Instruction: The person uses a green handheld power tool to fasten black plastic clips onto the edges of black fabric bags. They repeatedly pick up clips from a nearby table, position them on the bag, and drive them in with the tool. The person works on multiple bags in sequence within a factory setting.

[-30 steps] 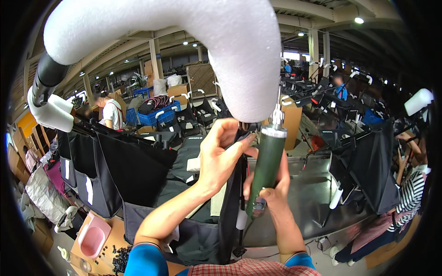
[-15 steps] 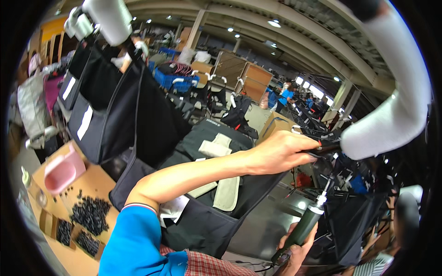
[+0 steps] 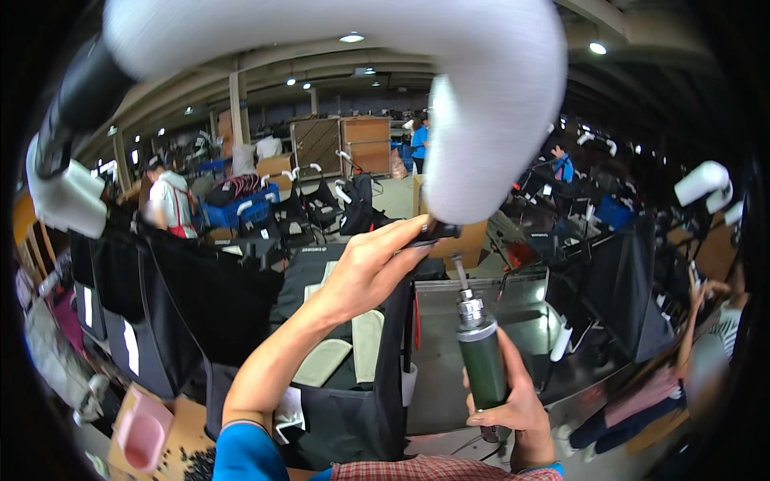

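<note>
A large bent handle (image 3: 493, 120) wrapped in white arches across the top of the view. My left hand (image 3: 361, 276) is closed round the black fitting (image 3: 441, 231) at its lower end. In my right hand (image 3: 520, 401) I grip a dark green electric screwdriver (image 3: 484, 365), held nearly upright. Its bit (image 3: 459, 271) points up and stops just below the fitting, apparently apart from it. Under my left forearm is a black fabric seat (image 3: 329, 401) with pale grey-green pads (image 3: 367, 346) on it.
A black fabric body (image 3: 184, 297) stands at left, beside a pink scoop (image 3: 143, 433) and small black parts (image 3: 196, 465). A metal worktop (image 3: 441, 313) lies beyond the screwdriver. At right are another black fabric frame (image 3: 609, 297) and a co-worker's arm (image 3: 690, 329). Another person (image 3: 170, 200) stands behind.
The view has levelled and turned right. The white-wrapped handle now spans the top. My right hand has raised the screwdriver, bringing its bit closer to the fitting; my left hand keeps its grip.
</note>
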`<action>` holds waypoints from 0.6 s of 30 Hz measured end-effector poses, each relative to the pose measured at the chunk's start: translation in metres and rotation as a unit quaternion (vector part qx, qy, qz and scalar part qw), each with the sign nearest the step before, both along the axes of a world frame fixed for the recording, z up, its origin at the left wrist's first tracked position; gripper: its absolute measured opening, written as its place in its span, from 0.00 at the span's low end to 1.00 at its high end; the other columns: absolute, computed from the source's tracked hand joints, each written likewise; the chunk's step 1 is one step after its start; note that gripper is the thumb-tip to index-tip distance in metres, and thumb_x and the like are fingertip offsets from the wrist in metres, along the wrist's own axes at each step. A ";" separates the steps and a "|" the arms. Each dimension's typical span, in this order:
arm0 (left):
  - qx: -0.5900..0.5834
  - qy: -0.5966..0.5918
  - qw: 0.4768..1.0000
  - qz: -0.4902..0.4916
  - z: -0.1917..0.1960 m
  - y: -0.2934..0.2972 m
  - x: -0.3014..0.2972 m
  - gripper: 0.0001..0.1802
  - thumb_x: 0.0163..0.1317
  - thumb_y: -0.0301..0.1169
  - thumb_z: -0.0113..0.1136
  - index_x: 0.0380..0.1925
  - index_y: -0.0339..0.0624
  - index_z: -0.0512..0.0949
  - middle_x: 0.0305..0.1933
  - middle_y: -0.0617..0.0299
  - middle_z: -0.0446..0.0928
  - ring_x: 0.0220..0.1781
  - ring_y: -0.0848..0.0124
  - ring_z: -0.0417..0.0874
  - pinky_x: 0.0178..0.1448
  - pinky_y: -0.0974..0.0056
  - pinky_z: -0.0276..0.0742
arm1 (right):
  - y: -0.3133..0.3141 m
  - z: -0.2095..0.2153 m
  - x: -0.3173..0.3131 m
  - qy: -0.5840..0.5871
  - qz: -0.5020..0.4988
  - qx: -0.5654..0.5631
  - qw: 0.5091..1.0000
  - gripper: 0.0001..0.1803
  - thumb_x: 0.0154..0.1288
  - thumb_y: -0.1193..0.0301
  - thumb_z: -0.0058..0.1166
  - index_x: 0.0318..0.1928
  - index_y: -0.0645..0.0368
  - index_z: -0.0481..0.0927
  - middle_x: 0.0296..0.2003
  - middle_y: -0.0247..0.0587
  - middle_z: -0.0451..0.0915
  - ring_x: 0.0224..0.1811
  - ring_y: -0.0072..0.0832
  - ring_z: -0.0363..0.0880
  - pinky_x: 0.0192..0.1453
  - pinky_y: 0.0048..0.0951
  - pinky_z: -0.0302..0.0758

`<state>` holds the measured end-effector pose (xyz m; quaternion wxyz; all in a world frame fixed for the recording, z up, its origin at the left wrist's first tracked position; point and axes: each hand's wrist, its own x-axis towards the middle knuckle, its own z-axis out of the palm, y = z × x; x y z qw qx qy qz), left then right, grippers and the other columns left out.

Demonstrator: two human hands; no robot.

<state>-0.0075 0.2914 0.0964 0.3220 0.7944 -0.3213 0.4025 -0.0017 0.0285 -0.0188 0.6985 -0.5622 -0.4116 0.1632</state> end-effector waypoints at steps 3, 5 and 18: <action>0.049 0.014 0.999 0.014 0.006 -0.002 -0.002 0.21 0.64 0.20 0.54 0.57 0.29 0.70 0.48 0.45 0.79 0.48 0.54 0.82 0.52 0.61 0.76 | 0.001 0.011 -0.005 0.011 0.010 -0.025 1.000 0.68 0.35 0.84 0.73 0.74 0.55 0.41 0.43 0.49 0.73 0.30 0.26 0.77 0.34 0.29 0.75; 0.061 0.026 0.997 0.027 0.007 -0.001 -0.002 0.21 0.64 0.20 0.53 0.57 0.29 0.69 0.49 0.44 0.78 0.50 0.53 0.81 0.53 0.60 0.76 | 0.001 0.018 -0.006 -0.002 0.013 -0.055 0.998 0.67 0.37 0.83 0.74 0.74 0.55 0.42 0.43 0.47 0.74 0.30 0.25 0.77 0.35 0.28 0.75; 0.022 0.005 0.998 0.063 -0.008 -0.009 -0.001 0.20 0.67 0.21 0.51 0.58 0.28 0.67 0.52 0.41 0.76 0.54 0.51 0.80 0.55 0.61 0.74 | 0.017 0.009 -0.011 0.109 0.145 0.050 0.982 0.64 0.46 0.74 0.73 0.74 0.50 0.38 0.44 0.43 0.70 0.30 0.25 0.76 0.33 0.28 0.75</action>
